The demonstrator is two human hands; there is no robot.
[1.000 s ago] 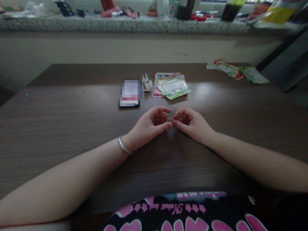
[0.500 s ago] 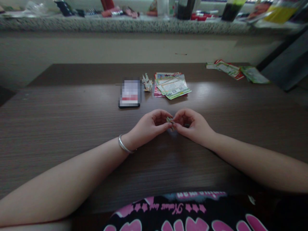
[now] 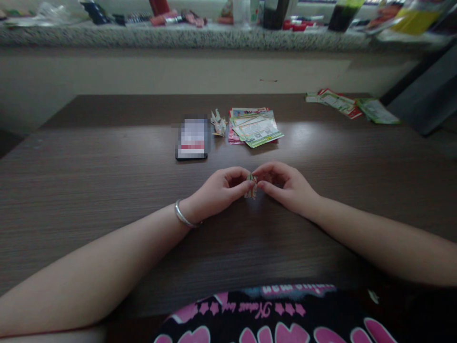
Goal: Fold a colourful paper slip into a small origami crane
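A small piece of folded printed paper [image 3: 252, 192] is between my hands, just above the brown table [image 3: 228, 252]. My left hand [image 3: 228, 185] pinches it between thumb and fingertips, and a silver bangle circles that wrist. From the other side my right hand [image 3: 283, 183] is closed at the paper, its index fingertip on the upper edge and its thumb close to the right side. Fingers cover part of the paper, so its full shape is hidden. Farther back stands a folded paper figure [image 3: 218, 124] with pointed tips.
Left of the paper figure lies a phone [image 3: 192, 138] with a blurred screen. A stack of printed leaflets [image 3: 257, 127] is on its right. More leaflets [image 3: 342, 104] lie at the far right edge. Behind the table, a granite sill [image 3: 200, 37] holds cups and small items.
The folded paper has turned and now shows more of its face below my fingertips. My right index finger has shifted to its top, and the right thumb has drawn slightly away.
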